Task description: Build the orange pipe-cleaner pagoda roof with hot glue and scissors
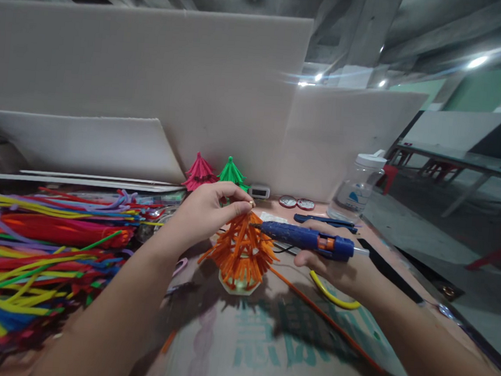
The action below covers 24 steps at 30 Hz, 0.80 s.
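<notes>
An orange pipe-cleaner tree (242, 254) stands upright on a pale base (239, 286) at the middle of the cardboard. My left hand (213, 208) is at its top, thumb and forefinger pinched together on the tip, where a small pale bit shows. In my right hand (332, 259) is a blue glue gun (311, 239), its nozzle pointing left against or close to the tree's upper right side. Behind the left hand stand a pink tree (199, 172) and a green tree (231, 171).
Many coloured pipe cleaners (43, 252) lie in a heap at the left. A water bottle (355, 188) and two round tins (296, 203) stand at the back. An orange pipe cleaner (327, 319) and a yellow curved one (332, 297) lie right of the tree.
</notes>
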Each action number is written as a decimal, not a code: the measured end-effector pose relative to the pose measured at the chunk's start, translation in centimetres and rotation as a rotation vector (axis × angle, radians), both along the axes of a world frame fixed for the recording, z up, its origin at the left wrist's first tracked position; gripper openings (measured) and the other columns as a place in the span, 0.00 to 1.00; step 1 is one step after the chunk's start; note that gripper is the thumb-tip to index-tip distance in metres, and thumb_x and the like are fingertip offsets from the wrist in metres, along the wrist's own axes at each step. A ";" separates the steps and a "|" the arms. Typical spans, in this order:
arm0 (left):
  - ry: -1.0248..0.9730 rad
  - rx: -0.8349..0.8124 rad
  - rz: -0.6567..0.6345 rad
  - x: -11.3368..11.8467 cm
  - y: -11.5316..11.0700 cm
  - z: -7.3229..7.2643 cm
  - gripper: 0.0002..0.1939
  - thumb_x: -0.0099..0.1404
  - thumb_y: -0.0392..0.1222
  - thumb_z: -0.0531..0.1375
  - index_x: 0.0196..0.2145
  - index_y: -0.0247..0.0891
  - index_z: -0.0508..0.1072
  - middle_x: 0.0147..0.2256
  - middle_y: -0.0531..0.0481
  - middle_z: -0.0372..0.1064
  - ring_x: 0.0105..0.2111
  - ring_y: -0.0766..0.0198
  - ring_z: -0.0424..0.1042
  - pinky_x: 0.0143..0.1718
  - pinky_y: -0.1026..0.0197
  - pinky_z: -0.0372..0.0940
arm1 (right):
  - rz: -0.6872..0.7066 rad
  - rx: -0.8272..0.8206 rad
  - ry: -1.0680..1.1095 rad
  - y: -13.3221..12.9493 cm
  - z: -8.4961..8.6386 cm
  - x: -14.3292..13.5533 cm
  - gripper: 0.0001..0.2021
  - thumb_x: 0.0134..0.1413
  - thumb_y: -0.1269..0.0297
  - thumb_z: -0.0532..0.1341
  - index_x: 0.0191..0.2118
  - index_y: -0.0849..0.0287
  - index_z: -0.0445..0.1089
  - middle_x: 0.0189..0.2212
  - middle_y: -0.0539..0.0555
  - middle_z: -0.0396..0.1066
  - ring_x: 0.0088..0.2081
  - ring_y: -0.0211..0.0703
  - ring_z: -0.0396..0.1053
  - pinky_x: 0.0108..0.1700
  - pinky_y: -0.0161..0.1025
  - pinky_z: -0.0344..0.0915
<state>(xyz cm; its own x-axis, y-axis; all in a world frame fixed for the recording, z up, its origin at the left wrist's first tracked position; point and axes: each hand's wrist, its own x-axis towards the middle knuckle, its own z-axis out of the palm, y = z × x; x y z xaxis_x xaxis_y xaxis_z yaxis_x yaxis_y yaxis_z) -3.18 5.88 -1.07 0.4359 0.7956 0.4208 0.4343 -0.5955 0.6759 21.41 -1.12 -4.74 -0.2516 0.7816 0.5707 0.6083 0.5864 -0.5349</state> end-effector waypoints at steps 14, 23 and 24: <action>-0.016 0.009 0.021 -0.3 0.3 -0.1 0.09 0.64 0.45 0.62 0.36 0.37 0.79 0.34 0.49 0.76 0.35 0.62 0.74 0.38 0.61 0.65 | 0.065 -0.042 0.004 0.2 0.1 0.1 0.28 0.49 0.32 0.60 0.32 0.56 0.74 0.26 0.53 0.75 0.27 0.44 0.72 0.28 0.36 0.67; -0.009 0.021 0.021 -0.5 0.6 -0.2 0.10 0.64 0.45 0.62 0.36 0.38 0.79 0.34 0.50 0.76 0.34 0.62 0.74 0.37 0.61 0.65 | 0.032 -0.034 -0.051 0.0 0.0 0.1 0.29 0.48 0.31 0.60 0.26 0.58 0.72 0.22 0.52 0.71 0.23 0.41 0.67 0.24 0.35 0.61; -0.008 0.022 0.024 -0.5 0.6 -0.2 0.10 0.64 0.45 0.62 0.36 0.38 0.79 0.34 0.50 0.76 0.34 0.62 0.74 0.37 0.61 0.65 | 0.038 -0.037 -0.054 0.0 -0.1 0.2 0.29 0.48 0.32 0.60 0.27 0.58 0.72 0.23 0.52 0.71 0.23 0.41 0.66 0.25 0.35 0.60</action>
